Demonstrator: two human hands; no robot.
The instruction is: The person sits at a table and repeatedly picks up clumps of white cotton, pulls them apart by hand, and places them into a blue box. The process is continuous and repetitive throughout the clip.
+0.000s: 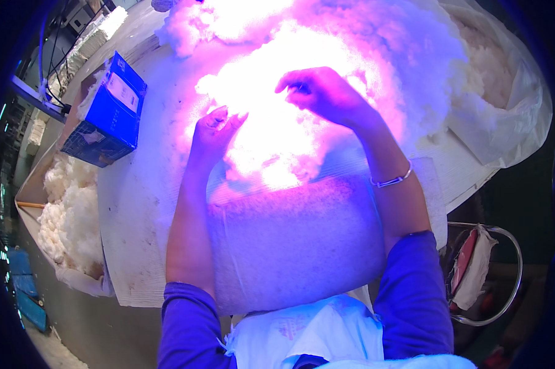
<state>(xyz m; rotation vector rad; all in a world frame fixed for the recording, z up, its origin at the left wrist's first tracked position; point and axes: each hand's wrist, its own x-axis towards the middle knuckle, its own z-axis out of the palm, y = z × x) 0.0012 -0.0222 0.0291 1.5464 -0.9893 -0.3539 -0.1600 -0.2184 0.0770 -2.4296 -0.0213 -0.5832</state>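
Note:
A big heap of fluffy white fibre, which looks like raw cotton [407,67], covers the far part of the table under a glaring pink-violet light. My left hand [213,132] is at the heap's near left side, its fingers bent and its thumb held apart from them. I see nothing in it. Farther in and to the right, my right hand [320,92] hangs over the brightest part with its fingers curled in toward the thumb. Glare washes out whatever lies at its fingertips. Between my forearms lies a pale, felt-like pad [296,246] along the table's near edge.
A blue cardboard box [108,117] stands on the white table [136,246] at left. Below it hangs a cloth-sided holder with white fibre [71,215]. A clear plastic bag [511,135] of fibre lies at far right. A curved metal frame [517,270] stands at lower right.

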